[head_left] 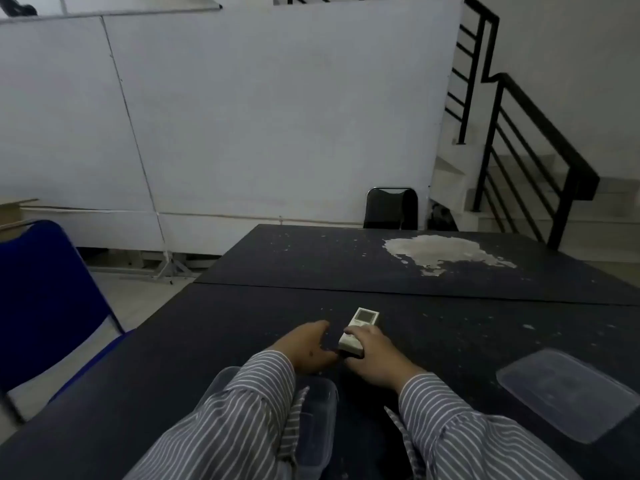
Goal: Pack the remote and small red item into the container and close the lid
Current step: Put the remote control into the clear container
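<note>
A white remote (360,325) with a small screen lies on the dark table (207,341). My right hand (375,358) grips its near end, fingers wrapped over it. My left hand (306,346) rests on the table just left of the remote, fingers curled; whether it holds anything is hidden. A clear plastic container (317,417) sits near the table's front edge, mostly covered by my left sleeve. Its clear lid (568,393) lies flat at the right. No red item shows.
A blue chair (45,306) stands at the left of the table. A second dark table (346,261) with a pale worn patch adjoins behind. A black chair (391,207), a white partition and a black-railed staircase (519,140) lie beyond.
</note>
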